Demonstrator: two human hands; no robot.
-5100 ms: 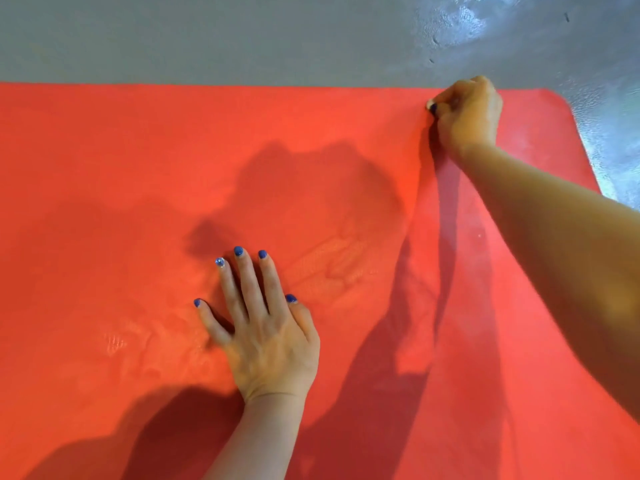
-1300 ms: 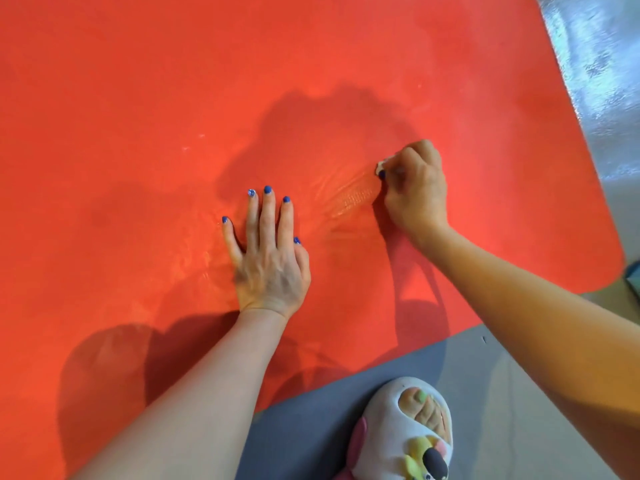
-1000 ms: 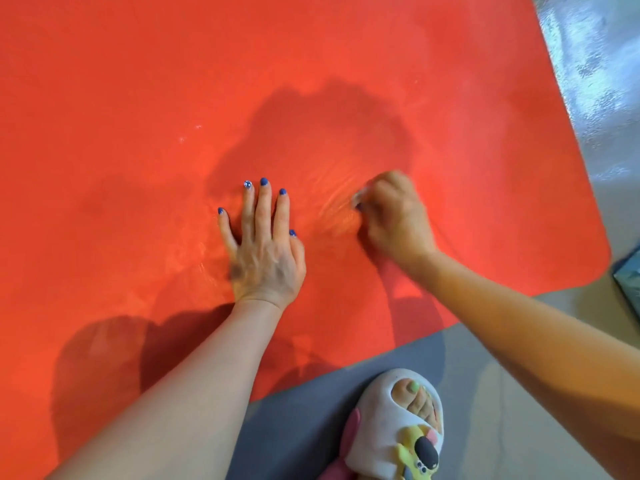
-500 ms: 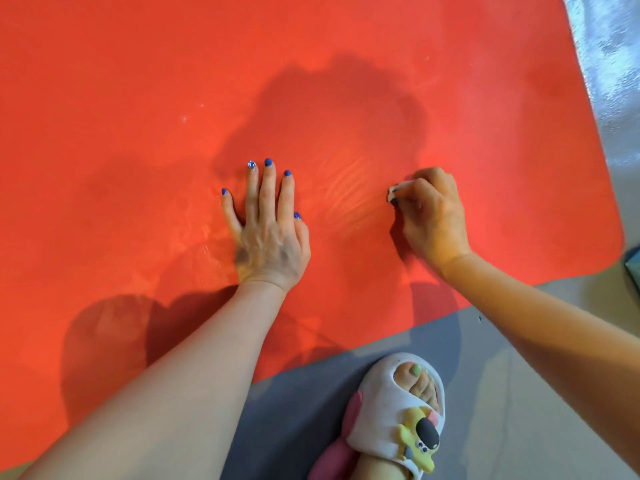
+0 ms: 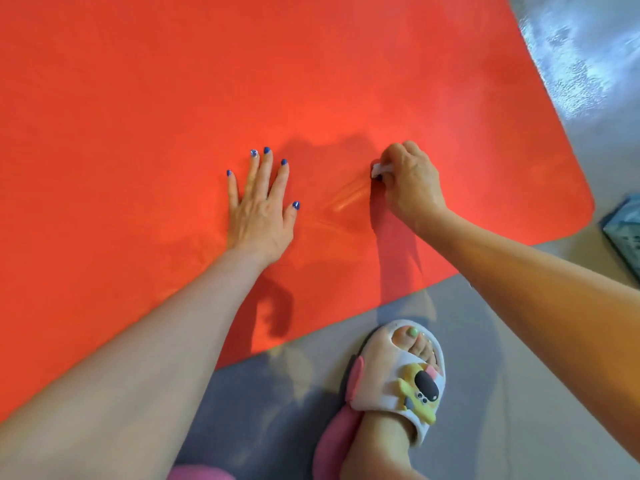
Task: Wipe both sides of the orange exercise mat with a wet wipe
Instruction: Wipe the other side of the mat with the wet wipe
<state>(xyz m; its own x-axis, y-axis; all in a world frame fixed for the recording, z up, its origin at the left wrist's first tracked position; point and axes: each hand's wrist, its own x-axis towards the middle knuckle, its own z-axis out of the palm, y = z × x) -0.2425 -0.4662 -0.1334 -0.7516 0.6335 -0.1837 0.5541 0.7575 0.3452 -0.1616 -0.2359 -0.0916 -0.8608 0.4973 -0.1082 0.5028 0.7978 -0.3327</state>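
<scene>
1. Right hand (image 5: 410,183) is curled into a loose fist on the orange mat (image 5: 173,98), its fingers closed around a small white wet wipe (image 5: 380,169) that pokes out at the thumb side and presses on the mat.
2. Left hand (image 5: 261,206) lies flat on the mat, palm down, fingers spread apart and holding nothing; its nails are painted blue.
3. Between the two hands the mat shows a short shiny streak (image 5: 348,200), just beside the wipe.
4. Both hands sit near the mat's front edge, the right one closer to the mat's rounded corner (image 5: 585,206).
5. The mat lies spread out on a grey floor (image 5: 519,393) and fills most of the view; bare forearms reach onto it from the lower edge.
6. On the floor just off the mat's front edge stands a foot in a white slipper (image 5: 391,386) with a yellow cartoon figure on the strap and green-painted toenails.
7. Past the mat's rounded corner, at the picture's edge, part of a light blue packet (image 5: 623,230) lies on the floor; what it is cannot be told.
</scene>
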